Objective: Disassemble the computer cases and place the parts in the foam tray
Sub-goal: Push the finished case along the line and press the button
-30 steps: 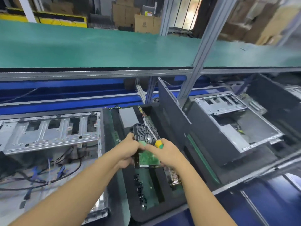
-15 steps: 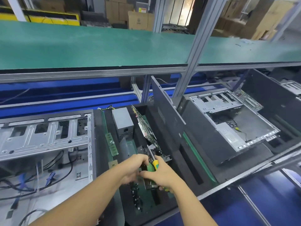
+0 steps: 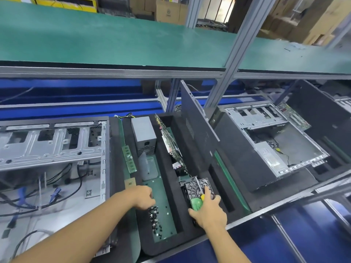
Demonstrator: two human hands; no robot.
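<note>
Foam tray (image 3: pixel 171 196) holds one hard drive (image 3: pixel 195 187) gripped by the right hand (image 3: pixel 209 213); left hand (image 3: pixel 142 196) curls over screws (image 3: pixel 154 217), grip unclear.

The blue bench (image 3: pixel 190 248) carries an open computer case (image 3: pixel 51 149) at nine o'clock, a black foam tray (image 3: pixel 201 164) at six, and a second tray (image 3: pixel 296 181) bearing another case (image 3: pixel 275 147) at three.

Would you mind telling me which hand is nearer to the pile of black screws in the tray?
Left. The left hand is at the screws, fingertips over the pile's far end; the right hand is off to the right, holding the hard drive.
</note>
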